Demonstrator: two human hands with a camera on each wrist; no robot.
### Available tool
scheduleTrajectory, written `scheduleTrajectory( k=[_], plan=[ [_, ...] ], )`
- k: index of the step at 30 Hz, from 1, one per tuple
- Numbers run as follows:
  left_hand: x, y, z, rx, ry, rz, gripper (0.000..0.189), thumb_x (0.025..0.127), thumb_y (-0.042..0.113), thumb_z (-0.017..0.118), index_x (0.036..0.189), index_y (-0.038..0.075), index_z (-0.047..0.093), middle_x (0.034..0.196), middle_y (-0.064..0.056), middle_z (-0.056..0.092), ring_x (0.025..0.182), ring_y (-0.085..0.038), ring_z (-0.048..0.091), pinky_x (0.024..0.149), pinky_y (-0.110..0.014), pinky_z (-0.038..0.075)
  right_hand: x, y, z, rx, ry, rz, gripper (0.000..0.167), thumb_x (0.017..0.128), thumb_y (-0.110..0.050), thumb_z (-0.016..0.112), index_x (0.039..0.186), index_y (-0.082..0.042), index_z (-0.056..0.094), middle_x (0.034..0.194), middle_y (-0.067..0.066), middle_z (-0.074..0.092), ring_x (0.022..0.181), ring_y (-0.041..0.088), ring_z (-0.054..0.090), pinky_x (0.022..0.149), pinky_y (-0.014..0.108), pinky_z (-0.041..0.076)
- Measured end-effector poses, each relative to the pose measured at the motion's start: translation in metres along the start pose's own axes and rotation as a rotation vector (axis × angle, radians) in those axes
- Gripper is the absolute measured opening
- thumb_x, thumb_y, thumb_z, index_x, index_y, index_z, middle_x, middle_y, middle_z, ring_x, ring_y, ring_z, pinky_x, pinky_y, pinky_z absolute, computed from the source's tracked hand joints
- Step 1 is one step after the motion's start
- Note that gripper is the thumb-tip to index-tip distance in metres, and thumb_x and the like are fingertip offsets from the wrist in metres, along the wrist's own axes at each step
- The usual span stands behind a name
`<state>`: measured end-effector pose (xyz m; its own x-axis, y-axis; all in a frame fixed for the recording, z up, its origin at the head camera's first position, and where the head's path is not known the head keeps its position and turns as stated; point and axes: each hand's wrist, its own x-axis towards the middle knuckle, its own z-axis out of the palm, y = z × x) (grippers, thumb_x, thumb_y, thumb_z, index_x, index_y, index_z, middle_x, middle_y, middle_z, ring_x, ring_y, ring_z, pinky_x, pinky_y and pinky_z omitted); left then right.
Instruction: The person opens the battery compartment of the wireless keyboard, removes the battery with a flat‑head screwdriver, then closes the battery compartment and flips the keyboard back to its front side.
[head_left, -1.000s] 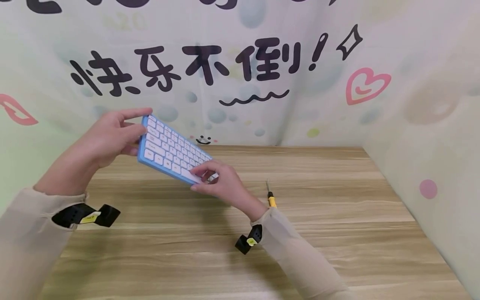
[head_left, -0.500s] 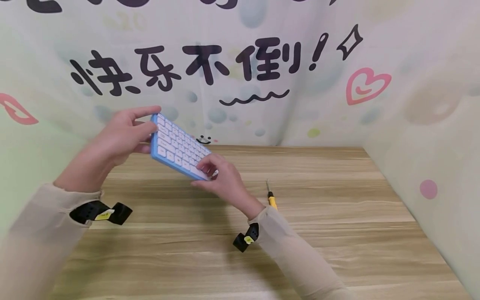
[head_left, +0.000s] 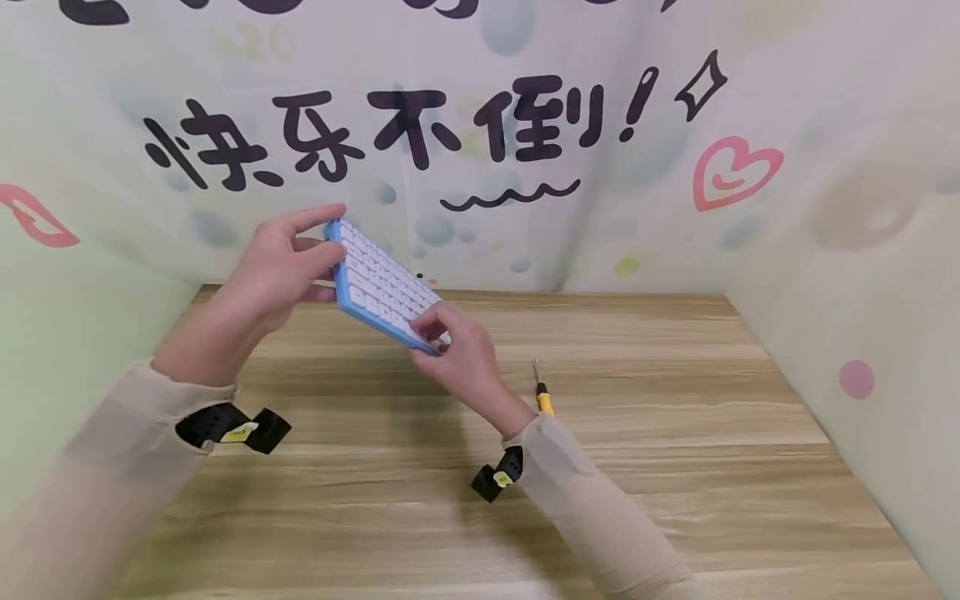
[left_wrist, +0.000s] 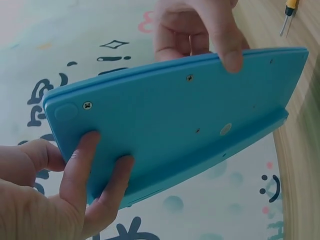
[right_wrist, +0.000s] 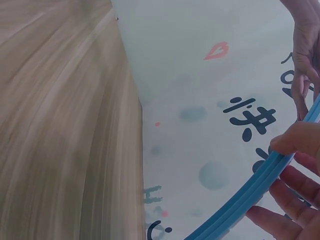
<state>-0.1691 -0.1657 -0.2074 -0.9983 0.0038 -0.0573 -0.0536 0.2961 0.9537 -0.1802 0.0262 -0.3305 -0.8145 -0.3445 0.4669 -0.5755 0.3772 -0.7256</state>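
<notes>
Both left hand (head_left: 273,268) and right hand (head_left: 468,350) hold the keyboard (head_left: 382,286) in their fingers; its left end has swung rightward, seemingly being turned.

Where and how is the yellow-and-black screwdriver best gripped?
Probably by its yellow handle, from above on the near side: the screwdriver lies on the table, its thin metal shaft pointing toward the far wall, its thicker handle nearer. The right sleeve hides the handle's near end.

Pale backdrop (head_left: 637,225) with black lettering (head_left: 408,100) behind a wood-grain tabletop (head_left: 667,392)
</notes>
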Motion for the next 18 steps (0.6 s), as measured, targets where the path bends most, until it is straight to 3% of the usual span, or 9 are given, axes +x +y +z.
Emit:
scheduleTrajectory(
  k=[18],
  plan=[
    [-0.004,0.006,0.016,-0.127,0.029,0.039,0.055,0.089,0.009,0.051,0.141,0.018,0.037,0.131,-0.020,0.044,0.101,-0.026,0.055,0.074,-0.032,0.052,-0.006,-0.003,-0.006,-0.016,0.047,-0.079,0.024,0.074,0.004,0.069,0.093,-0.005,0.058,0.097,0.006,0.058,0.078,0.014,0.055,0.055,0.017,0.050]
  ],
)
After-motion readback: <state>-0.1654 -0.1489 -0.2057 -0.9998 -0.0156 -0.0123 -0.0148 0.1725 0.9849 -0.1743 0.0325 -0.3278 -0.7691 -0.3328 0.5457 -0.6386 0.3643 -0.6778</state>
